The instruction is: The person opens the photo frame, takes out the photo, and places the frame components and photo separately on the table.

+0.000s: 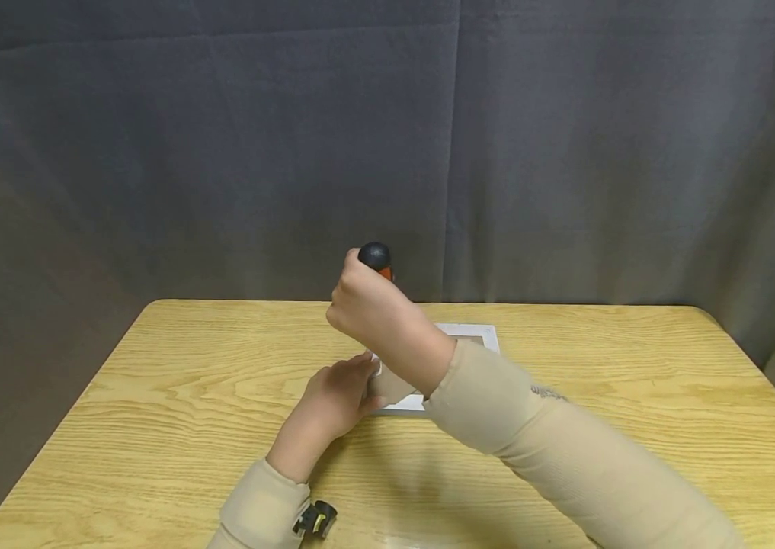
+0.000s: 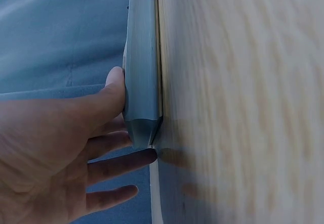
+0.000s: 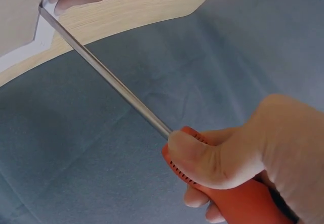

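While the right hand (image 1: 380, 309) grips the orange handle of a screwdriver (image 3: 136, 102), its thumb lying along the grip, the tool's tip sits at the edge of the brown panel (image 1: 392, 387). That panel lies within a white frame (image 1: 490, 337), flat on the counter (image 1: 606, 358). With fingers spread, the left hand (image 1: 335, 396) presses against the frame's left side, just beside the tip. Behind hangs a dark curtain (image 1: 257, 152).
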Motion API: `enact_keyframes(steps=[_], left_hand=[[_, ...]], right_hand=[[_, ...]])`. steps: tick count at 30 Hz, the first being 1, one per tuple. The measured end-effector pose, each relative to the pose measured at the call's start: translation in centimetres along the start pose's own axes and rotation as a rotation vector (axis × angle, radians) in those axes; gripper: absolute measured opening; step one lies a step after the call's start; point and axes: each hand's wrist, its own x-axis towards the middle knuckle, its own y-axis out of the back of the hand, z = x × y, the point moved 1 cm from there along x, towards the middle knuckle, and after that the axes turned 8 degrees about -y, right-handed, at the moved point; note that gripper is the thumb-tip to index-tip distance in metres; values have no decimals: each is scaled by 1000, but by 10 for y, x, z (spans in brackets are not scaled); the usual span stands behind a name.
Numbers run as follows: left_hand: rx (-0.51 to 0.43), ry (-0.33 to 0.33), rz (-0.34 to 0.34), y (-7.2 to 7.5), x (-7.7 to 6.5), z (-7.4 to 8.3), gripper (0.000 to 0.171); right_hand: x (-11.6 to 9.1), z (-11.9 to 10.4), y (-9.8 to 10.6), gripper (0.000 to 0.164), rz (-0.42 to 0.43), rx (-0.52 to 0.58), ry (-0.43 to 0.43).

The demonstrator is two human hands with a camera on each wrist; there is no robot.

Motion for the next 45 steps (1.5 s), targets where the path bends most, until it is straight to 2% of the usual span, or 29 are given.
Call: enact_keyframes(steps=[4, 8, 11, 14, 16, 21, 25, 31, 39, 45], left_hand=[[17, 12, -25, 0, 2, 1, 56], [1, -21, 50, 0, 0, 2, 53], [-18, -56, 134, 0, -2, 3, 50], [-21, -68, 159, 0, -4, 5, 50], [-20, -53, 136, 0, -3, 6, 51], [-16, 36, -13, 1, 1, 8, 57], [-23, 86, -83, 2, 2, 9, 60], [13, 101, -112, 2, 1, 12, 61], [-18, 109, -109, 2, 2, 9, 59], [-26, 122, -104, 2, 1, 8, 59]], right_hand=[[1, 0, 1, 20, 5, 9, 14], [-4, 2, -6, 23, 57, 2, -47], [-8, 6, -13, 23, 100, 7, -92], [-12, 11, -19, 21, 121, 38, -128], [-15, 15, -23, 18, 119, 76, -147], [-22, 24, -36, 13, 96, 235, -195], [-30, 30, -51, 9, 98, 364, -229], [-49, 32, -74, 6, 126, 482, -282], [-76, 24, -106, 16, 203, 667, -417], [-97, 11, -135, 17, 176, 817, -509]])
